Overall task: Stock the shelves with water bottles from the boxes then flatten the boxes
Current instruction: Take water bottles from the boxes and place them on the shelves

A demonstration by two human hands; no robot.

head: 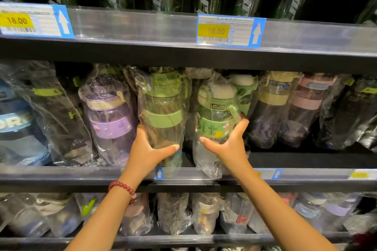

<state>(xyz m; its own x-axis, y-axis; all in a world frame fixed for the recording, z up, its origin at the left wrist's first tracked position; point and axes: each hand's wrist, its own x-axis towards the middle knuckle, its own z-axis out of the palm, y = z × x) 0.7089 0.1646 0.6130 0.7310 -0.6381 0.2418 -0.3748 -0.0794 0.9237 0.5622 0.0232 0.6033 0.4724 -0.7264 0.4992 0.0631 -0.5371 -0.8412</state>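
Overhead, yellow price tags [213, 31] read 18.00 and 19.00; beneath them, the left hand [147, 150] grips a green-banded clear wrapped bottle [163, 108], the right hand [229, 142] grips a green decorated wrapped bottle [215, 112], purple-banded bottle [110, 116] beside.

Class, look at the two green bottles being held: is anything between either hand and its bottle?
Only the clear plastic wrap. The left hand grips the wrapped green-banded bottle; the right hand grips the wrapped green bottle with stickers. Nothing else intervenes.

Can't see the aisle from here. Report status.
Left hand grips plain green bottle. Right hand grips decorated green bottle. Both on middle shelf, neighbours packed close.
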